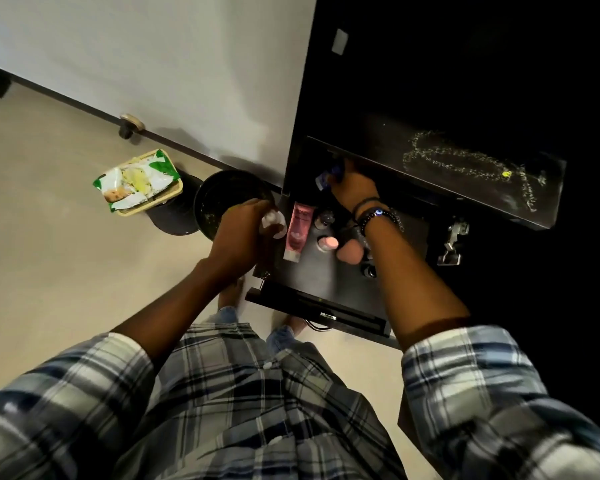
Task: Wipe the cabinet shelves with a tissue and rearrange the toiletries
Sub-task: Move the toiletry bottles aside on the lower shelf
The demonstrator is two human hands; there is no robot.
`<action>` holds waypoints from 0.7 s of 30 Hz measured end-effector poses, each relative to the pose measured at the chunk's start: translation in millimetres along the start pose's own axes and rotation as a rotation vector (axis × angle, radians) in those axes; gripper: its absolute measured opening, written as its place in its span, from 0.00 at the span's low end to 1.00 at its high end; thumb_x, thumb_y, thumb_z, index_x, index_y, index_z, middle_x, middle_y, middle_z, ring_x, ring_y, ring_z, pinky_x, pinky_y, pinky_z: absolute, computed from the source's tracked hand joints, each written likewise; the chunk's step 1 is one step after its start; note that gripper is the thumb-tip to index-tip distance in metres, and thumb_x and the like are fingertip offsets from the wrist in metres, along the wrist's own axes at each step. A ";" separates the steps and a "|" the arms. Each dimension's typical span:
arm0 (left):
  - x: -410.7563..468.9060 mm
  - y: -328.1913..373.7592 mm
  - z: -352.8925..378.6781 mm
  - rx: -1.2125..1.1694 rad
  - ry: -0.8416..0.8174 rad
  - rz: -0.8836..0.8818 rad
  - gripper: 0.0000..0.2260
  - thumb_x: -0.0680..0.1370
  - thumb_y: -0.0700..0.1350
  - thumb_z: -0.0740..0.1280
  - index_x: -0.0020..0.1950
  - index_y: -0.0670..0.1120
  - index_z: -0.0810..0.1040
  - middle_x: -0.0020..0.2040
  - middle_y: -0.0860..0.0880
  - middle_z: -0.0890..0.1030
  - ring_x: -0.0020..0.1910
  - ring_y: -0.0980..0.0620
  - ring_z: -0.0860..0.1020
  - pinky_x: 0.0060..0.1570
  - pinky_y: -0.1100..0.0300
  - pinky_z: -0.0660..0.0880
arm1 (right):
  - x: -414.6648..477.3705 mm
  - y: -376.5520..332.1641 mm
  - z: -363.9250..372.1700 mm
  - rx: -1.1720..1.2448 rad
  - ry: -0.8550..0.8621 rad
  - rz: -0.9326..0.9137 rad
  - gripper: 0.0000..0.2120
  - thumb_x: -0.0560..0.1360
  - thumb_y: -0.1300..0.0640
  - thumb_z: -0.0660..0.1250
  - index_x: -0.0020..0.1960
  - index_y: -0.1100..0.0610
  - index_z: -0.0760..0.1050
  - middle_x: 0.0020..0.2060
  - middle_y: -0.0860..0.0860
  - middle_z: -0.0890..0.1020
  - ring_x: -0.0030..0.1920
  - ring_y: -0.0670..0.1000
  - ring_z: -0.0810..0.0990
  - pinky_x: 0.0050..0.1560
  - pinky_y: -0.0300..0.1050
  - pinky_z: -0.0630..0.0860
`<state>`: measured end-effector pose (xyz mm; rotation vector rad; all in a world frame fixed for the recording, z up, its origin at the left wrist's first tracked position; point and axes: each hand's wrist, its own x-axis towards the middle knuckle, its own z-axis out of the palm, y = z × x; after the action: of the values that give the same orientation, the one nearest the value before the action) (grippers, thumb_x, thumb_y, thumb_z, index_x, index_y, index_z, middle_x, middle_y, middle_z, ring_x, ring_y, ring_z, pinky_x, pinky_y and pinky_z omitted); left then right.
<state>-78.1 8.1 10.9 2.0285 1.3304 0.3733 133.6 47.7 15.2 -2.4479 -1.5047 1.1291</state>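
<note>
My left hand (239, 233) holds a crumpled white tissue (273, 221) at the left edge of the dark cabinet (326, 98). My right hand (354, 188) reaches deeper onto the lower shelf (312, 278) and grips a small blue-and-white container (326, 176). A pink tube (298, 232) lies on that shelf. Beside it stand a bottle with a pink cap (328, 242), a dark-topped bottle (324, 219) and a pink sponge (350, 252). An upper shelf (534, 209) juts out above, with a beaded chain (465, 161) lying on it.
A black bin (222, 199) stands on the beige floor left of the cabinet. A green-and-white wipes pack (139, 180) rests on a small tray behind it. The open cabinet door edge (312, 306) and a metal hinge (452, 244) are close by.
</note>
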 end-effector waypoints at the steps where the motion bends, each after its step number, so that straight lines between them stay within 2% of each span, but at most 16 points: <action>1: 2.8 -0.9 1.1 0.000 -0.002 -0.008 0.13 0.74 0.45 0.70 0.56 0.42 0.78 0.52 0.44 0.81 0.48 0.47 0.79 0.50 0.51 0.77 | 2.1 -3.6 0.0 -0.020 -0.024 -0.009 0.23 0.81 0.53 0.56 0.73 0.60 0.59 0.66 0.62 0.73 0.65 0.63 0.72 0.61 0.49 0.68; 5: 12.6 -2.3 5.5 0.006 -0.006 -0.030 0.15 0.74 0.45 0.70 0.59 0.43 0.77 0.55 0.45 0.80 0.53 0.48 0.79 0.53 0.54 0.75 | 4.3 -14.7 1.7 -0.073 -0.041 -0.063 0.26 0.81 0.54 0.56 0.76 0.59 0.53 0.70 0.62 0.69 0.68 0.63 0.69 0.65 0.50 0.66; 8: 17.0 -4.0 10.3 0.027 -0.039 -0.042 0.16 0.74 0.45 0.69 0.61 0.44 0.76 0.58 0.44 0.80 0.57 0.46 0.77 0.57 0.48 0.75 | 3.0 -15.7 2.0 -0.082 -0.053 -0.065 0.27 0.81 0.53 0.57 0.76 0.59 0.52 0.69 0.61 0.69 0.68 0.62 0.69 0.66 0.50 0.66; 11: 18.5 -8.4 15.0 0.043 -0.054 -0.057 0.17 0.75 0.46 0.69 0.63 0.44 0.75 0.59 0.44 0.79 0.57 0.45 0.77 0.56 0.45 0.75 | -2.8 -10.1 -0.5 -0.060 -0.026 -0.066 0.28 0.80 0.52 0.60 0.75 0.59 0.54 0.67 0.62 0.71 0.66 0.63 0.71 0.63 0.50 0.69; 14: 19.5 -8.3 18.7 0.052 -0.039 -0.057 0.18 0.76 0.47 0.67 0.64 0.45 0.73 0.60 0.44 0.78 0.56 0.46 0.78 0.53 0.51 0.77 | -14.5 1.3 -3.7 -0.055 0.093 -0.057 0.24 0.78 0.53 0.63 0.70 0.62 0.64 0.63 0.62 0.76 0.63 0.62 0.74 0.60 0.49 0.70; 16: 20.0 -5.9 20.4 0.046 -0.025 -0.042 0.18 0.76 0.48 0.67 0.64 0.45 0.73 0.59 0.44 0.78 0.54 0.46 0.78 0.49 0.55 0.76 | -26.1 11.0 -2.3 0.008 0.230 -0.035 0.20 0.76 0.55 0.67 0.63 0.65 0.71 0.58 0.63 0.78 0.60 0.62 0.76 0.59 0.50 0.72; 19: 20.9 -3.6 21.1 0.051 -0.004 -0.030 0.19 0.76 0.51 0.66 0.64 0.45 0.73 0.59 0.45 0.78 0.52 0.47 0.78 0.46 0.57 0.74 | -54.5 20.0 10.6 0.147 0.419 -0.042 0.16 0.73 0.61 0.68 0.59 0.63 0.73 0.55 0.60 0.79 0.56 0.60 0.78 0.54 0.49 0.75; 21: 21.5 -2.4 21.0 0.064 0.010 -0.031 0.19 0.76 0.52 0.66 0.65 0.46 0.72 0.59 0.44 0.77 0.52 0.47 0.77 0.45 0.57 0.73 | -75.5 22.4 29.2 0.113 0.420 -0.094 0.15 0.73 0.62 0.67 0.59 0.60 0.73 0.54 0.58 0.79 0.53 0.58 0.78 0.49 0.45 0.73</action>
<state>-58.5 19.9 -8.7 2.0581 1.3942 0.3311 113.2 -33.0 26.7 -2.3201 -1.3664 0.6118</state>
